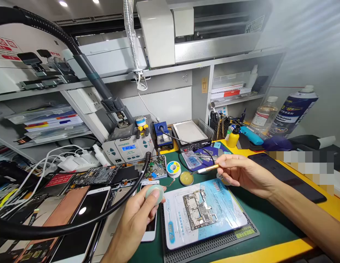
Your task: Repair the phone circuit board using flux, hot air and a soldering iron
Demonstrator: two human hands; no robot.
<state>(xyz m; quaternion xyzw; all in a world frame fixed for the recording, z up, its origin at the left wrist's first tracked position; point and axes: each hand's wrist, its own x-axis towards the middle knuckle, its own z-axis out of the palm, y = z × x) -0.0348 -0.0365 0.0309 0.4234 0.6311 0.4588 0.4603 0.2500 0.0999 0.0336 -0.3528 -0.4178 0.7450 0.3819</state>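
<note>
My left hand (138,215) grips a round pale green reel (155,193) between thumb and fingers; a thin copper-coloured braid (172,181) sticks out past it. In my right hand (241,171), pinched at its rear end, is a slim pen-like tool (208,168) with a white front and an orange-gold grip, pointing left. Its exact kind does not show. Below and between both hands, a bare phone circuit board (199,210) lies on a white and blue printed pad (227,215). An open tin of yellowish paste (186,178) stands just behind the pad.
A rework station (128,148) with a lit display stands behind, its black hose (104,215) looping across the left. Several phones (84,212) crowd that side. A spool (174,168) sits near the tin. Right are a dark phone (285,175), a yellow bottle (233,138) and a spray can (293,111).
</note>
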